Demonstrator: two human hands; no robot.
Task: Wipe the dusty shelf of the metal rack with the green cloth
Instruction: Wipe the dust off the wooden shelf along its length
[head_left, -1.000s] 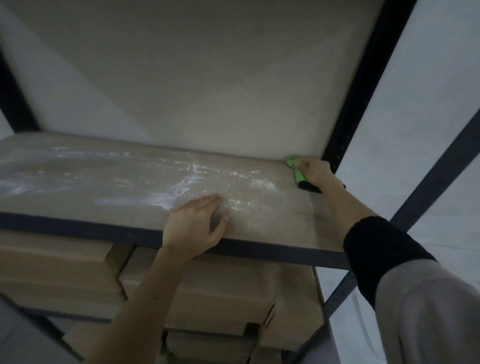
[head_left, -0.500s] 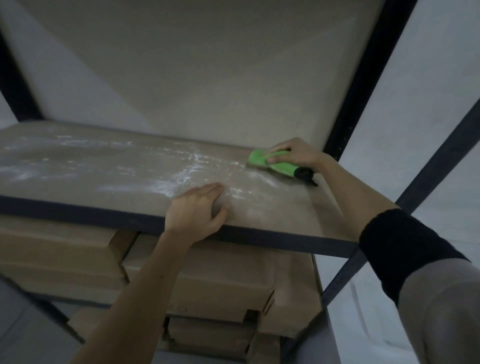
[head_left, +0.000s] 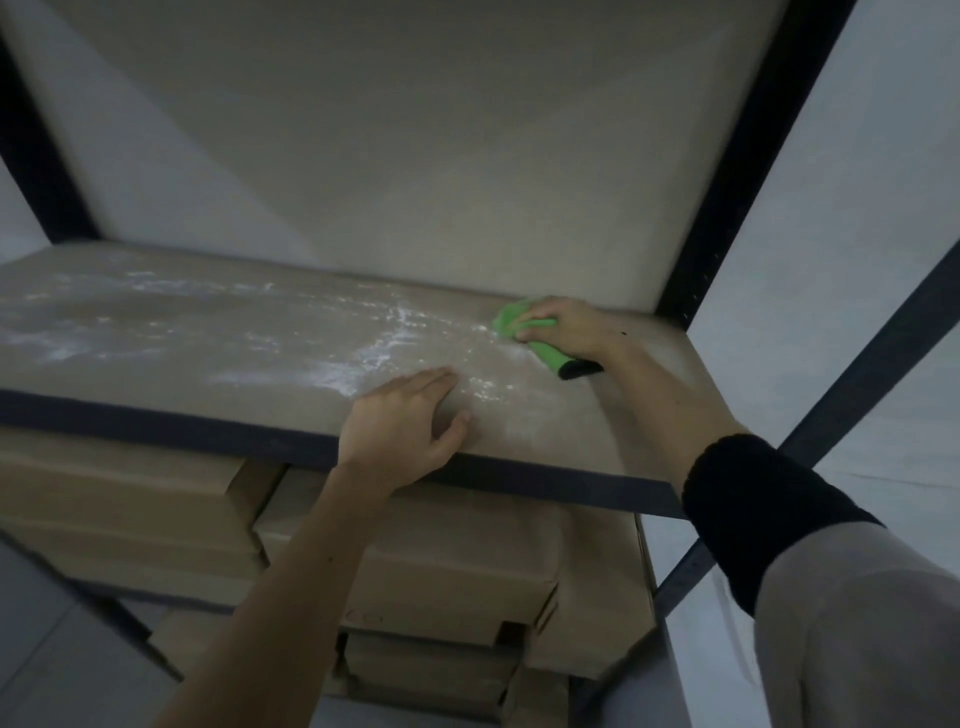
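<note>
The brown shelf board (head_left: 208, 332) of the metal rack carries streaks of white dust across its middle and left. My right hand (head_left: 571, 330) holds the green cloth (head_left: 511, 325) against the board near the back right, fingers curled over it; the cloth's black edge pokes out below the palm. My left hand (head_left: 402, 431) lies flat on the front part of the board, fingers straight, the thumb by the dark front rail (head_left: 156, 421).
Dark metal uprights (head_left: 737, 171) frame the rack at right and a diagonal brace (head_left: 872, 364) crosses beside my right forearm. Stacked cardboard boxes (head_left: 441, 566) fill the shelf below. A pale wall stands behind the rack.
My right hand has swept the cloth leftward from the back right corner into the dusty patch. The left hand has stayed in place on the front of the board.
</note>
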